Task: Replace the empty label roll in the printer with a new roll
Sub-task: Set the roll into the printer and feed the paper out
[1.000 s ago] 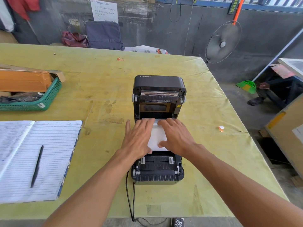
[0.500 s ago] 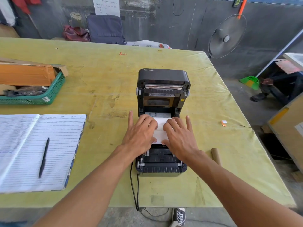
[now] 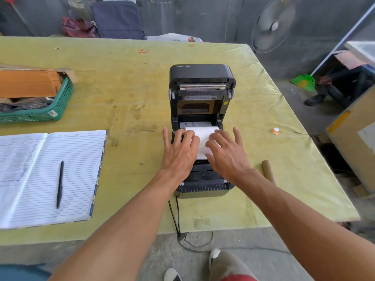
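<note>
A black label printer [image 3: 203,74] stands open on the yellow-green table, its lid tipped up at the back. A white new label roll [image 3: 203,132] lies in its bay, with a strip of paper drawn forward over the front. My left hand [image 3: 180,153] rests on the roll's left end with fingers curled over it. My right hand [image 3: 227,157] lies flat on the paper's right side, fingers spread. The empty brown cardboard core [image 3: 267,171] lies on the table right of the printer.
An open lined notebook [image 3: 71,159] with a black pen [image 3: 59,184] lies at the left, a green basket [image 3: 60,102] with a box behind it. The printer's cable [image 3: 174,216] hangs over the near table edge. A standing fan [image 3: 274,25] and a cardboard box [image 3: 355,142] stand off the table's right side.
Both hands have slid back toward me along the paper, uncovering the top of the white roll in the bay. The view has tilted down and the empty core has come into sight.
</note>
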A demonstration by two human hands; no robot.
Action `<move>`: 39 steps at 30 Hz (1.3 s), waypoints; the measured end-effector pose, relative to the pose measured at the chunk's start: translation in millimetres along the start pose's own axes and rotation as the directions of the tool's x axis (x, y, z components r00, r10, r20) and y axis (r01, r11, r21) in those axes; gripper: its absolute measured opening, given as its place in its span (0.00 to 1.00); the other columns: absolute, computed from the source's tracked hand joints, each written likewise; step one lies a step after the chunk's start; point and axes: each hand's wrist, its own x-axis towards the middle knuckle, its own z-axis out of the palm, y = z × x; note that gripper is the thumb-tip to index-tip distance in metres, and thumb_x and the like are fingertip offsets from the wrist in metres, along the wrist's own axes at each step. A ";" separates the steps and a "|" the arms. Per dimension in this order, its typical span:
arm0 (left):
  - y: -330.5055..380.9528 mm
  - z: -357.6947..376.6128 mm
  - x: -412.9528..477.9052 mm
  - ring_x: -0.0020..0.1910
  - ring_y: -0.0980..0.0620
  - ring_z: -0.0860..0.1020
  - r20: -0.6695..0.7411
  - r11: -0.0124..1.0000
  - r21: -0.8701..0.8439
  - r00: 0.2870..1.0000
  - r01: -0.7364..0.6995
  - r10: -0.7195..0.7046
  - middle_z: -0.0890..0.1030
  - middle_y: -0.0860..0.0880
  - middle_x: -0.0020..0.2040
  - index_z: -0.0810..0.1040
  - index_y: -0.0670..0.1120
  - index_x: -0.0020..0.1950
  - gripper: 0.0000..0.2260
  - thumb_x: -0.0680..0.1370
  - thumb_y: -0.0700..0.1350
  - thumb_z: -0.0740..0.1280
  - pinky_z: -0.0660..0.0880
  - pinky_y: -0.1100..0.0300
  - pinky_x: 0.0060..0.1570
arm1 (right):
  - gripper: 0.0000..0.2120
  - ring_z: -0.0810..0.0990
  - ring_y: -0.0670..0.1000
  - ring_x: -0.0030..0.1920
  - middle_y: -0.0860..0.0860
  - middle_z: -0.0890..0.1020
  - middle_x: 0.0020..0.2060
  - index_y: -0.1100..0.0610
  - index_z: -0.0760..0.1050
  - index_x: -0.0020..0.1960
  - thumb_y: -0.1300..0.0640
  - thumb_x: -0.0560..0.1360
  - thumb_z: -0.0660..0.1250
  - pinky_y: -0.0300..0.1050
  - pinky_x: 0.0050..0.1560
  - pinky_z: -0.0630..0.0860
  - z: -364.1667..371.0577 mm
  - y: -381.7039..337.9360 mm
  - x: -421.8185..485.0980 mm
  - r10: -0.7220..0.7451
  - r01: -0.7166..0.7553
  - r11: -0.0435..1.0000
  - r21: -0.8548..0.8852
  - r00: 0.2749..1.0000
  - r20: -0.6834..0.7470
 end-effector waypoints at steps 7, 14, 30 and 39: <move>4.5 1.8 -3.8 0.60 0.42 0.71 0.008 0.998 0.045 0.999 0.037 -0.038 0.74 0.46 0.57 0.76 0.44 0.51 0.22 0.62 0.40 0.82 0.57 0.26 0.66 | 0.06 0.75 0.59 0.63 0.57 0.80 0.55 0.58 0.81 0.42 0.62 0.68 0.78 0.73 0.67 0.64 13.2 16.3 -4.2 -0.114 0.114 0.994 -0.005 0.993 -0.033; 20.5 -1.5 -9.2 0.64 0.40 0.72 0.005 0.992 -0.017 0.992 0.124 -0.124 0.75 0.43 0.59 0.76 0.43 0.47 0.20 0.60 0.31 0.79 0.56 0.26 0.66 | 0.13 0.71 0.59 0.57 0.58 0.80 0.55 0.58 0.82 0.42 0.64 0.60 0.80 0.65 0.61 0.67 19.6 26.0 -24.3 -0.172 0.173 0.984 0.035 0.985 -0.022; -11.5 -3.9 -25.1 0.43 0.46 0.75 0.155 0.980 -0.144 0.976 -0.134 0.156 0.82 0.46 0.44 0.83 0.43 0.50 0.13 0.71 0.30 0.67 0.67 0.56 0.41 | 0.06 0.74 0.55 0.42 0.49 0.78 0.32 0.56 0.79 0.38 0.63 0.68 0.75 0.52 0.43 0.67 7.7 1.1 -15.1 -0.173 0.182 0.983 -0.013 0.952 0.251; -14.0 -13.4 -30.4 0.49 0.48 0.74 0.244 0.962 -0.248 0.953 -0.117 0.178 0.83 0.50 0.49 0.84 0.48 0.55 0.15 0.75 0.40 0.60 0.72 0.53 0.50 | 0.04 0.73 0.55 0.44 0.50 0.79 0.35 0.56 0.78 0.39 0.61 0.71 0.73 0.53 0.45 0.71 5.1 -2.0 -22.2 -0.183 0.200 0.979 -0.040 0.949 0.256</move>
